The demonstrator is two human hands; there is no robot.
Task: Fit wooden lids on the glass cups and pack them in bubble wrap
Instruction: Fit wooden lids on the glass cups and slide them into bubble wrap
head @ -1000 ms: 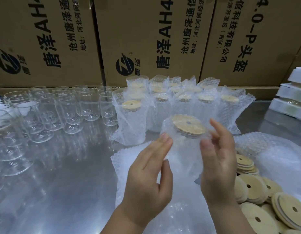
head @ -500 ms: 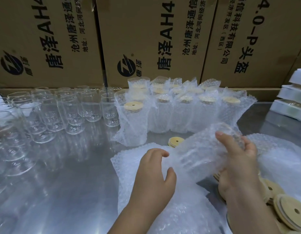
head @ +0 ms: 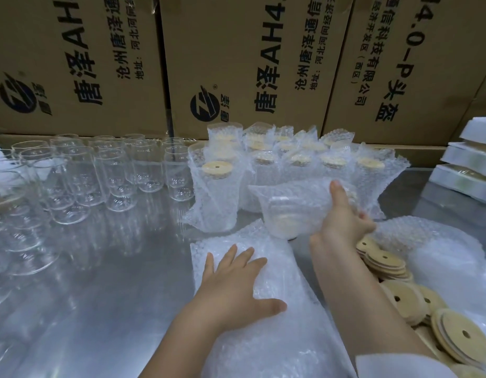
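My right hand (head: 342, 216) grips a lidded glass cup in a bubble-wrap bag (head: 293, 208), held tilted on its side just in front of the wrapped cups (head: 296, 165) standing at the back. My left hand (head: 236, 285) lies flat, fingers spread, on the stack of flat bubble-wrap bags (head: 274, 309) in front of me. One wrapped cup with a wooden lid (head: 217, 168) stands at the left of the group. Bare glass cups (head: 105, 175) stand in rows on the left. Loose wooden lids (head: 411, 298) lie in a heap at the right.
The metal table (head: 113, 268) is reflective. Cardboard boxes (head: 250, 64) form a wall behind it. White flat packs (head: 471, 170) are stacked at the far right. More bubble wrap (head: 438, 249) is bunched behind the lids.
My right hand has carried the wrapped cup forward and tipped it on its side. My left hand has let go of it and dropped flat onto the bag stack.
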